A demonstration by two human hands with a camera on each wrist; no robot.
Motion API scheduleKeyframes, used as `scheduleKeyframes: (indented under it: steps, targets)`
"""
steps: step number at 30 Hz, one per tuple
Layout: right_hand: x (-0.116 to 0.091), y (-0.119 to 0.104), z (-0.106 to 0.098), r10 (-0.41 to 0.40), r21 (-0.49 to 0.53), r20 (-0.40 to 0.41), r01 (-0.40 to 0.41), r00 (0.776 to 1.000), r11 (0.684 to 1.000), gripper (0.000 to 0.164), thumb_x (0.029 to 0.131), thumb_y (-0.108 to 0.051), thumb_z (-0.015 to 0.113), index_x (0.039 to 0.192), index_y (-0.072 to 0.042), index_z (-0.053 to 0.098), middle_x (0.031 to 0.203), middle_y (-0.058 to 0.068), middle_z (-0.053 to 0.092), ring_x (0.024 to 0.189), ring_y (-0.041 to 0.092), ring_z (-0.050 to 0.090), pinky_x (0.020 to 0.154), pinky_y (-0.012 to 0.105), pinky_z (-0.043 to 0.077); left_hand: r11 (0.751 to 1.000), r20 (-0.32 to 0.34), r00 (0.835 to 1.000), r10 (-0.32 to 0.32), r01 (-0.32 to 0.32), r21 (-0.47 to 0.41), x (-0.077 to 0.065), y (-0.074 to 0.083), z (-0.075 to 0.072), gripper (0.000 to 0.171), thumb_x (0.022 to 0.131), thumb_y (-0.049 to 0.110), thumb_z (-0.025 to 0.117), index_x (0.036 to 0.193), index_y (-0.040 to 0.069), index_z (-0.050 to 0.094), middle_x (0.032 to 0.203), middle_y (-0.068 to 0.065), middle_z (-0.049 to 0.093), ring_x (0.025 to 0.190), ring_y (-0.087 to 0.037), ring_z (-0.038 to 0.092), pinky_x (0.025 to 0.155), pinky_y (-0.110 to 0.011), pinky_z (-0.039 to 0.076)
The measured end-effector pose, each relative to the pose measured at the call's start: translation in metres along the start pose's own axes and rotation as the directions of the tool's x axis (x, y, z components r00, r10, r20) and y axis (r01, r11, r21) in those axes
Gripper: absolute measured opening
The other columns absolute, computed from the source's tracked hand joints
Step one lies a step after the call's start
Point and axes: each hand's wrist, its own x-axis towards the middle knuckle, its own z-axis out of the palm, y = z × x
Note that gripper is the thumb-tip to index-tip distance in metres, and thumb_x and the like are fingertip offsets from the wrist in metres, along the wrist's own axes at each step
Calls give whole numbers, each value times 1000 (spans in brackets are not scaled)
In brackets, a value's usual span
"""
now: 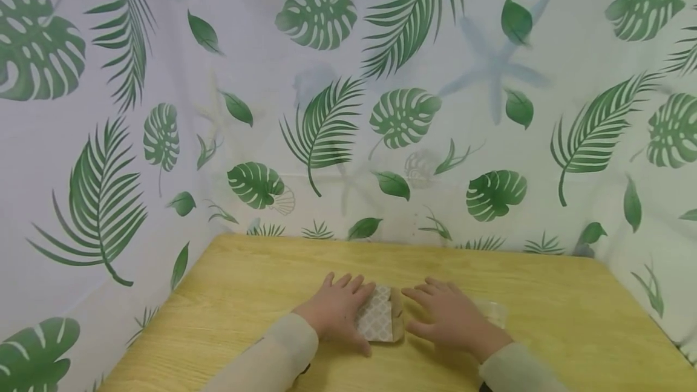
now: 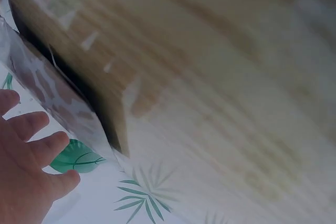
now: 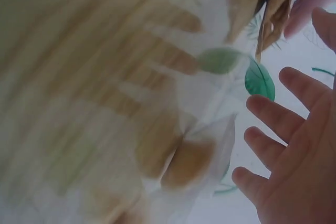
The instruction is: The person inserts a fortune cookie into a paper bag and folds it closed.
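A small flat cardboard box (image 1: 376, 319) with a white lattice pattern lies on the wooden table between the hands. Its plain brown flap end (image 1: 397, 316) faces right, and a dark gap shows along the box (image 2: 58, 103) in the left wrist view. My left hand (image 1: 339, 312) is at the box's left side, fingers spread, with the thumb along the near edge. To the right of the flap, my right hand (image 1: 449, 316) hovers with loosely extended fingers and holds nothing. Just behind it lies a clear plastic item (image 1: 492, 312), also seen as see-through plastic (image 3: 210, 156) in the right wrist view.
The yellowish wooden table (image 1: 261, 277) has rounded far corners and a glossy surface. A white curtain (image 1: 348, 210) printed with green leaves hangs along the back and both sides of it.
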Motion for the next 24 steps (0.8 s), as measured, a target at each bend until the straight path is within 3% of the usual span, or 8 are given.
scheduleKeyframes:
  steps: [7, 15, 24]
  targets:
    - [10, -5, 1, 56, -15, 65, -56, 996, 998, 65, 92, -56, 65, 146, -21, 55, 140, 4, 59, 138, 42, 41, 110, 70, 26, 1000, 9, 1000, 13, -13, -14, 5, -1, -4, 126, 63, 86, 70, 163, 25, 22, 166, -7, 22, 150, -32, 23, 120, -59, 11]
    - [14, -10, 7, 39, -14, 95, -38, 995, 999, 63, 92, -49, 65, 148, -21, 54, 137, 5, 60, 129, 30, 52, 109, 64, 32, 999, 32, 999, -3, 5, -46, 5, -3, -2, 125, 64, 85, 71, 163, 24, 22, 163, -1, 30, 148, -24, 29, 121, -53, 18]
    - [13, -15, 13, 123, -35, 161, -119, 979, 992, 70, 91, -62, 60, 148, -22, 55, 146, 10, 52, 135, 34, 47, 111, 63, 30, 999, 18, 1000, 13, -12, -35, 2, -3, 0, 125, 65, 85, 71, 162, 21, 25, 158, 1, 38, 144, -20, 35, 121, -43, 21]
